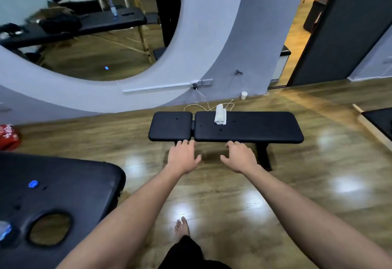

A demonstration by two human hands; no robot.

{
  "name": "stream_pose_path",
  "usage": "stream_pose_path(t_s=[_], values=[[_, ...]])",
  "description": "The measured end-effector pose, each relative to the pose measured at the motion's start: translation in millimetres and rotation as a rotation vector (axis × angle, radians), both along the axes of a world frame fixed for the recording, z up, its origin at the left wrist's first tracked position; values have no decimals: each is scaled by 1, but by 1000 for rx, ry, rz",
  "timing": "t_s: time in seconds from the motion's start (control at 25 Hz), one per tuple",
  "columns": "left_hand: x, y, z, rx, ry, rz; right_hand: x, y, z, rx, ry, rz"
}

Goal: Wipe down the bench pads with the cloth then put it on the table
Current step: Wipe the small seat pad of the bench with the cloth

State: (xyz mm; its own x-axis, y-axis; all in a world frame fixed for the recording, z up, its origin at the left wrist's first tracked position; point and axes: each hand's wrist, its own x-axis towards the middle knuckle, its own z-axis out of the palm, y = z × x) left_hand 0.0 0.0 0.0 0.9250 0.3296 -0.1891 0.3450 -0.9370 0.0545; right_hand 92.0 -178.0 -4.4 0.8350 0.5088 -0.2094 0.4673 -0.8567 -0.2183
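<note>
Bare foot (182, 227); partly legible red pack (8, 137)

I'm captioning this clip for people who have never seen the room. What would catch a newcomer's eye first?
Two bare arms reach forward, left hand and right hand open and holding nothing, in front of a black bench at mid-frame. A folded white cloth lies on its longer pad. A large round mirror fills the wall behind, upper left.

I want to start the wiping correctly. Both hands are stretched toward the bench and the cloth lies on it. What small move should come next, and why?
Probably the right hand should reach forward to the folded white cloth, because both hands are empty with relaxed fingers, and the cloth lies untouched on the longer bench pad, nearer that hand than the left hand.
</note>
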Motion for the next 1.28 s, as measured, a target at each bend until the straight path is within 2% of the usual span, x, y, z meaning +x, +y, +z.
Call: stream_pose_path(t_s=[0.44, 0.68, 1.04, 1.28], values=[[101, 128, -50, -126, 125, -40, 92, 130, -28, -99, 65, -15], [161, 162, -67, -156, 176, -36, 147, 164, -44, -128, 106, -32], [341, 183, -99, -188, 191, -80, 319, 178, -107, -95, 215, -76], [478, 200, -169, -159, 234, -139, 433, 183, -190, -95, 276, -95]])
